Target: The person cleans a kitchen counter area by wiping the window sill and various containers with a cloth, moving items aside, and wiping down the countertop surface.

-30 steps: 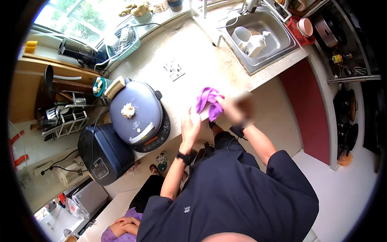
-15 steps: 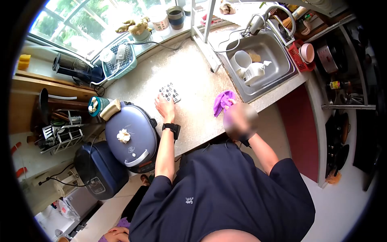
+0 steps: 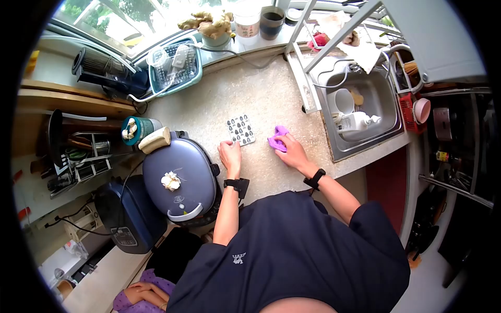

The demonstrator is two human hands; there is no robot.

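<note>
A small white mat with rows of dark oval prints lies flat on the speckled countertop. At its near left corner is my left hand, fingers curled together with the tips on the mat's edge. To the right, my right hand is closed on a crumpled purple cloth, pressed down on the counter. Part of the cloth is hidden under the fingers. A gap of bare counter separates mat and cloth.
Left stands a blue-grey electric cooker with garlic on its lid. A teal basket sits behind. The metal sink holds a white bottle. A white rack leg stands by the sink. Another person sits lower left.
My right hand has come down and left with the purple cloth, nearer the mat. My left hand has drawn back from the mat's surface to its near edge. The view has shifted.
</note>
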